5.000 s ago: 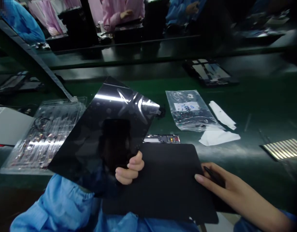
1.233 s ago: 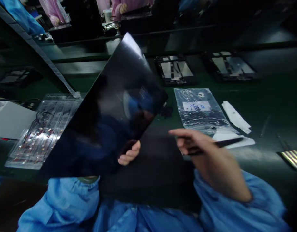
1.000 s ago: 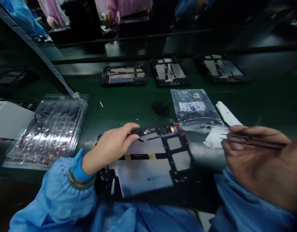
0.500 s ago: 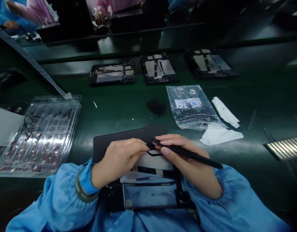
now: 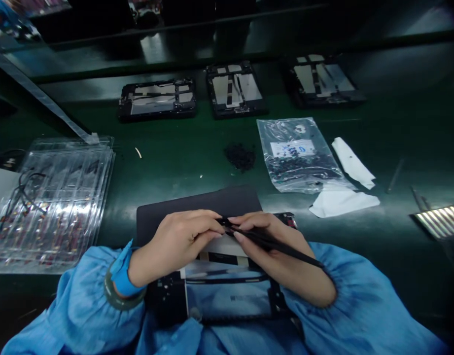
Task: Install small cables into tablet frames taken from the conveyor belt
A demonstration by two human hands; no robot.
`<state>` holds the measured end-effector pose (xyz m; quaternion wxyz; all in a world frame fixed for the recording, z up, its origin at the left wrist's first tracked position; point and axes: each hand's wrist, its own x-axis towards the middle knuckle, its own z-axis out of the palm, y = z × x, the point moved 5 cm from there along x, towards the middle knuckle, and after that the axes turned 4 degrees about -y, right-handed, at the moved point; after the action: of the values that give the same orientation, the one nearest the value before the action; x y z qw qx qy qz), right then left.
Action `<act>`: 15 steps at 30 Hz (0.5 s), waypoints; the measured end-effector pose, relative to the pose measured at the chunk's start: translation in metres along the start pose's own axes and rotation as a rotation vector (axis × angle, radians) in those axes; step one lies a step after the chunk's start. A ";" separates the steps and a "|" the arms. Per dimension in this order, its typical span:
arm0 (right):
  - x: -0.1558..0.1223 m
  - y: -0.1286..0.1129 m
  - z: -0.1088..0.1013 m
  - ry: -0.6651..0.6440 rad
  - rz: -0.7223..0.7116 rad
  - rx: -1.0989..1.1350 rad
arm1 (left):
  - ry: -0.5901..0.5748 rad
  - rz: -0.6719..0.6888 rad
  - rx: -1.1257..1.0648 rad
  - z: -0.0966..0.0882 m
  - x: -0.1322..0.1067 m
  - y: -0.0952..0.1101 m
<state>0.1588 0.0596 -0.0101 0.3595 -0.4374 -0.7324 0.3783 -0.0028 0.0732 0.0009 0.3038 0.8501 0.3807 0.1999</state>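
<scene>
An open tablet chassis (image 5: 227,298) with grey panels lies face down on a black mat (image 5: 182,204) right in front of me. My left hand (image 5: 175,241) rests on its upper edge, fingertips pinched on a small part there that I cannot make out. My right hand (image 5: 274,246) meets it fingertip to fingertip and grips black tweezers (image 5: 282,245), whose tips point at the same spot. Both sleeves are light blue, and a band circles my left wrist.
On the green belt lie three more open chassis (image 5: 234,88), a clear bag of small dark parts (image 5: 296,155), a loose pile of black bits (image 5: 240,156), white paper scraps (image 5: 341,202), and stacked clear blister trays (image 5: 49,202) at left. A striped strip (image 5: 439,222) lies far right.
Five seconds ago my left hand held the dark panel up tilted; it was turned over and laid on the mat. Both hands have since closed in on its upper edge with the tweezers.
</scene>
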 end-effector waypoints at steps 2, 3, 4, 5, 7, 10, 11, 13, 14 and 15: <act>0.000 -0.002 -0.001 -0.001 -0.013 -0.015 | 0.000 -0.004 0.003 0.000 0.000 0.000; 0.000 -0.003 -0.002 0.007 -0.006 -0.011 | -0.001 -0.006 0.006 0.000 -0.001 -0.001; -0.002 -0.003 -0.005 0.021 0.007 -0.001 | -0.003 -0.006 0.008 0.000 -0.001 -0.001; -0.003 -0.002 -0.008 0.040 0.022 0.014 | -0.005 -0.005 0.010 0.000 -0.001 -0.001; -0.008 0.000 -0.014 0.064 0.056 0.034 | -0.012 -0.007 0.012 0.001 -0.002 -0.002; -0.013 0.001 -0.017 0.015 0.072 -0.004 | -0.024 -0.021 0.020 0.001 -0.002 -0.003; -0.014 0.001 -0.017 -0.010 0.065 -0.019 | -0.029 -0.025 0.021 0.001 -0.002 -0.004; -0.015 -0.003 -0.018 -0.036 0.047 -0.029 | -0.035 -0.028 0.017 0.001 -0.002 -0.005; -0.016 -0.005 -0.020 -0.035 0.046 -0.021 | -0.039 -0.031 0.013 0.001 -0.002 -0.006; -0.017 -0.007 -0.022 -0.019 0.060 0.001 | -0.046 -0.035 0.010 0.001 -0.002 -0.007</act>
<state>0.1814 0.0468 0.0031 0.3414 -0.4553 -0.7221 0.3934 -0.0067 0.0749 -0.0048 0.3118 0.8492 0.3895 0.1732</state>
